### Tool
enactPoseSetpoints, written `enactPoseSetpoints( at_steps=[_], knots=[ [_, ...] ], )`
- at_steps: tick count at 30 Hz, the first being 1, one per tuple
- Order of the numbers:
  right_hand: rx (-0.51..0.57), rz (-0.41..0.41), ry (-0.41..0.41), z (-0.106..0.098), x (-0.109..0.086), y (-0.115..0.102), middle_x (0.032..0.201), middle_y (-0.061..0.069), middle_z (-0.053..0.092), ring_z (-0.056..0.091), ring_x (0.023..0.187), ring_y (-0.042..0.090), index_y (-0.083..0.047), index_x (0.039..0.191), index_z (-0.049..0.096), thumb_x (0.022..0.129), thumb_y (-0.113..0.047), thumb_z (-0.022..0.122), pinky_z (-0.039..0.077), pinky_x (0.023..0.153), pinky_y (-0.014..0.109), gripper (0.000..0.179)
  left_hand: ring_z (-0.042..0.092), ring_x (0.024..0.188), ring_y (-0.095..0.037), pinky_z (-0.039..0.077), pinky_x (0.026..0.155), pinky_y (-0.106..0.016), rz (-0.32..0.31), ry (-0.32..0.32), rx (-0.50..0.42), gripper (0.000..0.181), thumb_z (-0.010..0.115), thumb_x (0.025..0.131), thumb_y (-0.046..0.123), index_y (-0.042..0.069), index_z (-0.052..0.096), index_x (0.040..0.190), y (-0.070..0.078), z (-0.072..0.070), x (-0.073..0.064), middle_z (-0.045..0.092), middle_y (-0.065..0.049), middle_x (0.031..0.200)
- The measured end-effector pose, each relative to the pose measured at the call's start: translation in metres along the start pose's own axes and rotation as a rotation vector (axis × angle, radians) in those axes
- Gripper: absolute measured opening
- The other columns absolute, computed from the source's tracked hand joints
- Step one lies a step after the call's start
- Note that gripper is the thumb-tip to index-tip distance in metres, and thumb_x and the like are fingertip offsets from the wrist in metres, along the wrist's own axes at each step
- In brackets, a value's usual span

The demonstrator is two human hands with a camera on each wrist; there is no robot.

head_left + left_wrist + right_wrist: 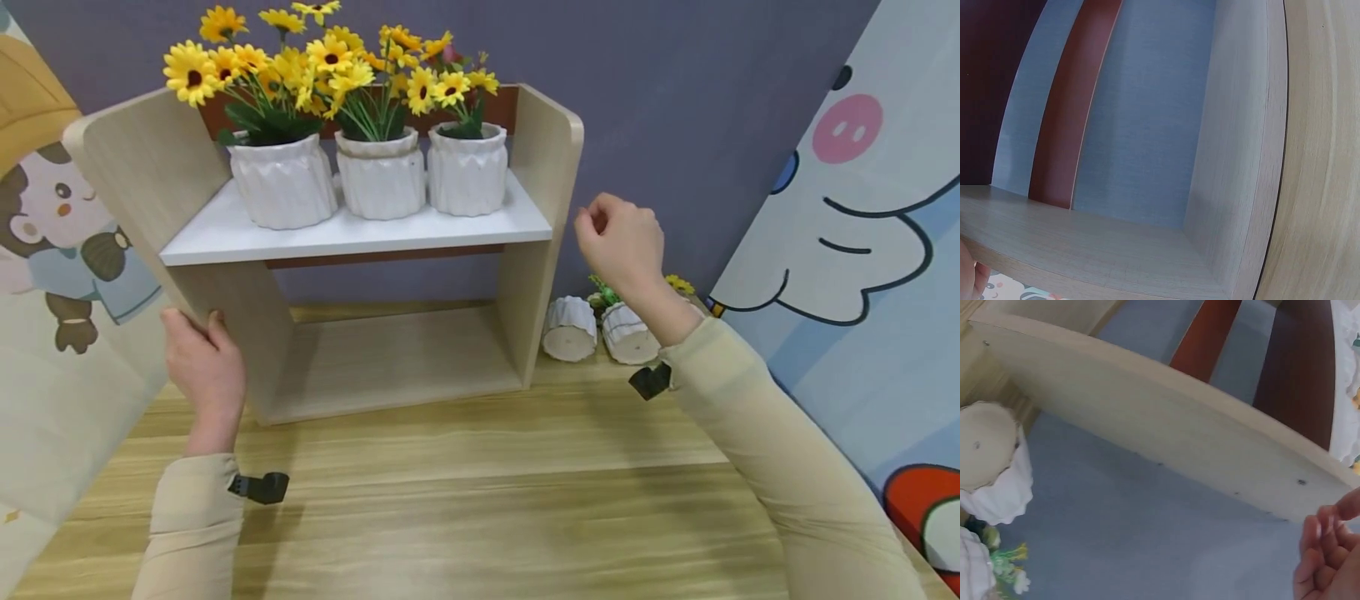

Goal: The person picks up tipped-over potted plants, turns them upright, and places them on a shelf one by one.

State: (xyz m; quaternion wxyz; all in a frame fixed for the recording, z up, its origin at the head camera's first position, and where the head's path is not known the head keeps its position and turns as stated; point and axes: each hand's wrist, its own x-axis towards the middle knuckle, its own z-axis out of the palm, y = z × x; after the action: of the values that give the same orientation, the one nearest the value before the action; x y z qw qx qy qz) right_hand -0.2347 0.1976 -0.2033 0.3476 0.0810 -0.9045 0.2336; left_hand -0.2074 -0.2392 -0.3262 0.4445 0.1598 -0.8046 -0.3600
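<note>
A person's left hand (204,362) is gripping the front edge of the left side panel (146,162) of a two-tier desktop bookshelf (405,354), its thumb lying on the inner side. The right hand (621,242) is curling its fingers into a loose, unfilled fist just beside the right side panel (553,150); in the right wrist view its fingertips are bending towards the thumb, near that panel's outer face. The bookshelf is standing upright on a wood-grain table (480,500), before a grey-purple wall (690,117). Its white upper board (360,250) is carrying three fluted white flowerpots in a row: a left pot (281,185), a middle pot (381,179) and a right pot (468,173), all sprouting yellow daisy-like flowers (330,54). Right of the bookshelf, two more white flowerpots (570,327) are lying on their sides, bases facing forward. Beige sleeves (191,521) are covering both forearms, and a black camera (268,487) is sitting at each wrist. Cartoon figures are decorating the surfaces at either side, a pink-snouted white one (885,200) showing on the right.
</note>
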Motion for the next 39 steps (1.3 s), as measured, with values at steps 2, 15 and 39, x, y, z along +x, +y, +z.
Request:
enactPoseSetpoints(
  at_steps=[2,15,39],
  knots=[
    [-0.019,0.025,-0.037,0.003,-0.002,0.006,0.060,0.010,0.057,0.047,0.048,0.024,-0.006,0.078,0.061,0.089,-0.026,0.043,0.034,0.047,0.034,0.029,0.051,0.107,-0.040,0.038,0.085,-0.051,0.009,0.003,-0.003,0.042,0.038,0.095,0.038,0.001,0.041,0.115,0.000,0.000,0.000,0.053,-0.025,0.111],
    [-0.136,0.159,-0.392,0.033,-0.016,0.047,0.077,0.014,0.064,0.047,0.043,0.020,-0.005,0.113,0.059,0.092,-0.030,0.042,0.032,0.035,0.030,0.037,0.051,0.103,-0.044,0.036,0.081,-0.053,0.015,0.005,-0.018,0.041,0.039,0.094,0.036,-0.001,0.041,0.113,-0.001,0.000,0.001,0.053,-0.028,0.107],
    [-0.254,0.304,-0.676,0.095,-0.034,0.087,0.127,0.034,0.042,0.052,0.103,0.045,0.007,0.138,0.025,0.089,-0.051,0.042,0.046,0.074,0.052,0.077,0.051,0.102,-0.045,0.036,0.081,-0.053,0.024,0.019,-0.023,0.040,0.040,0.094,0.034,-0.002,0.041,0.111,-0.002,0.000,0.001,0.053,-0.028,0.104]
  ],
)
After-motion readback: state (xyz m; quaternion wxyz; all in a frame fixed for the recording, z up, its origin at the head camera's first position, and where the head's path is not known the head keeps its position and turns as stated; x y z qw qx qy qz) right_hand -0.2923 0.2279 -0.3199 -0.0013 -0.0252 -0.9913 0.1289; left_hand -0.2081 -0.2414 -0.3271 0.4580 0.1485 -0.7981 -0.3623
